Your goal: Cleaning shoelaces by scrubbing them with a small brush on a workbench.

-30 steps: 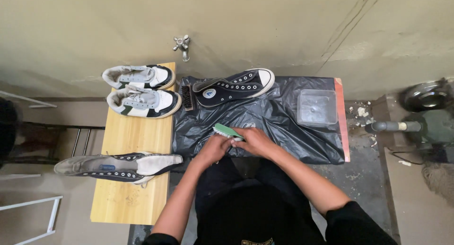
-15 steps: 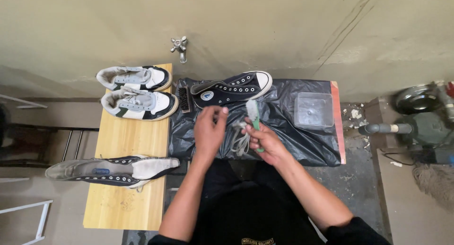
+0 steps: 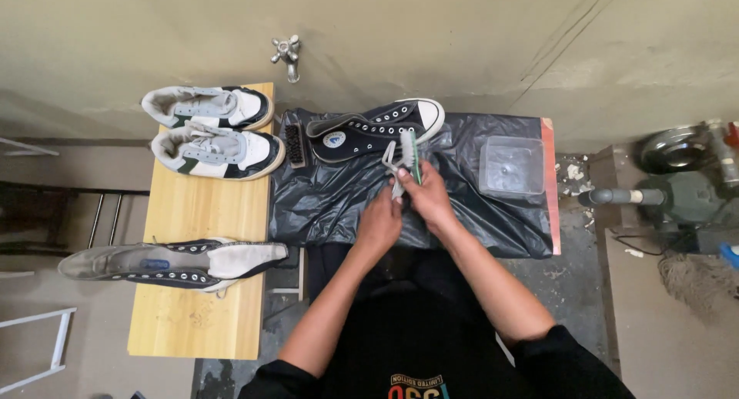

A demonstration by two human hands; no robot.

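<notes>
Over the black plastic sheet (image 3: 331,206), the right hand (image 3: 431,202) grips a green brush (image 3: 412,159); the left hand (image 3: 379,223) pinches pale laces (image 3: 391,164), which could slip free if the pinch slackens

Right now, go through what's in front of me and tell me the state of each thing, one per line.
Green brush: held upright in right hand.
Left hand: on a pale item, unclear.
Black high-top sneaker: lying on its side.
White sneakers: paired, upright.
Clear container: open, contents unclear.
Wall tap: not running.
Dark brush: lying unused.
</notes>
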